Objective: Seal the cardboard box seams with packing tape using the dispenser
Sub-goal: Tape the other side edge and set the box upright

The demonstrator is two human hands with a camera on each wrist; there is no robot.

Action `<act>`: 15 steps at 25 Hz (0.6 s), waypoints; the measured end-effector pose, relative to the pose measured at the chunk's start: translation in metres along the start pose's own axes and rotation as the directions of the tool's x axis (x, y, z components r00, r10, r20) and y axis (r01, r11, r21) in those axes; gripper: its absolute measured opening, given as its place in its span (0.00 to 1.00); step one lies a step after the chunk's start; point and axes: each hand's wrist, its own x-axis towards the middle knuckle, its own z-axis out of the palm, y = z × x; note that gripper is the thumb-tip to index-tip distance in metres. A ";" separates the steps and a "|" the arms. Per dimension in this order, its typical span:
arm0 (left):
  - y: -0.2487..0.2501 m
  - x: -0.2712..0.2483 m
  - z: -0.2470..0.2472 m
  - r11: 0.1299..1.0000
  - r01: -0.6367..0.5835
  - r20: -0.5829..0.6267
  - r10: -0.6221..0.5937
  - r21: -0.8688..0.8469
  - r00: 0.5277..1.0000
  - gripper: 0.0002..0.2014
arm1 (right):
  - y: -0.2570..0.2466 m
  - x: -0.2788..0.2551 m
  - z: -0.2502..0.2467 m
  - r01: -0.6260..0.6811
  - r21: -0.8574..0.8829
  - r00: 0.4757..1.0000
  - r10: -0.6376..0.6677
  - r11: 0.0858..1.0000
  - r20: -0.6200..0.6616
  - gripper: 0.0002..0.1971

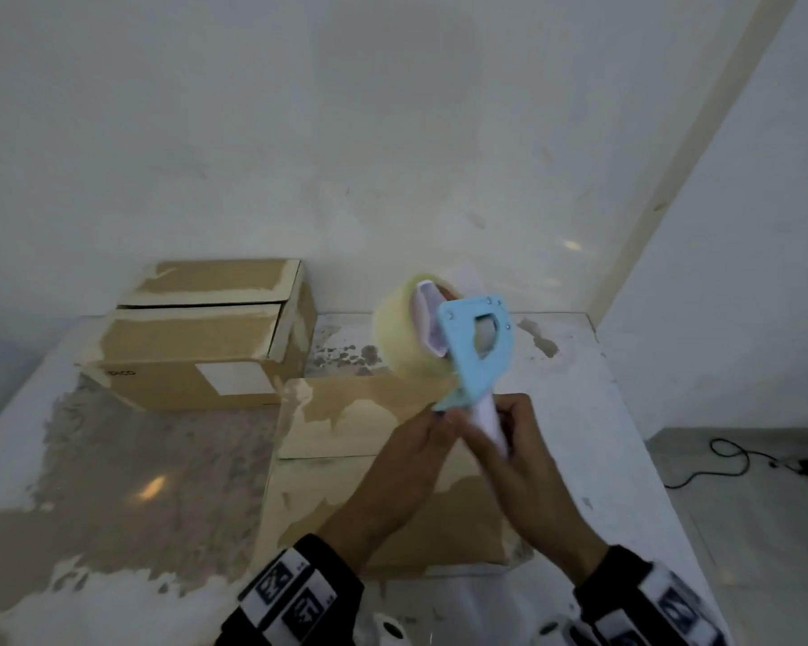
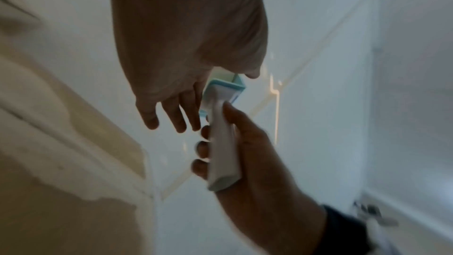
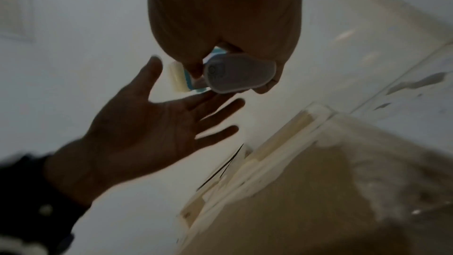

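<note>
Nearby, right grip (image 1: pixel 528 463) curled around dispenser (image 1: pixel 474 347), left grip (image 1: pixel 407 463) spread beside it, above near box (image 1: pixel 346 426); second box (image 1: pixel 206 338) behind.

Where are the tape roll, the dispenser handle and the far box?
tape roll (image 1: pixel 395 326), head view, yellowish outer side.
handle (image 2: pixel 224 152), left wrist view, white shaft.
far box (image 1: pixel 197 338), head view, near top flap.

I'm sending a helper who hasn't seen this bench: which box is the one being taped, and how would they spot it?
On the white table against the wall lie two cardboard boxes. The near box lies right under the hands, below the blue tape dispenser that the right hand grips. Unlike the far box, back left by the wall, it shows no white label.
</note>
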 end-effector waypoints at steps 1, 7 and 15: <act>0.002 0.002 -0.003 0.994 0.042 -0.072 -0.050 -0.102 0.996 0.24 | -0.001 0.004 0.012 0.025 -0.008 1.000 -0.025 1.000 -0.003 0.11; 0.007 -0.005 -0.026 0.952 -0.014 -0.348 -0.099 -0.307 0.932 0.19 | -0.008 0.010 0.060 0.092 -0.079 0.993 -0.086 0.993 0.084 0.16; -0.045 -0.033 -0.103 0.745 -0.043 -0.454 -0.359 -0.666 0.815 0.34 | 0.063 0.095 -0.032 -0.074 -0.705 0.988 0.146 0.705 0.043 0.19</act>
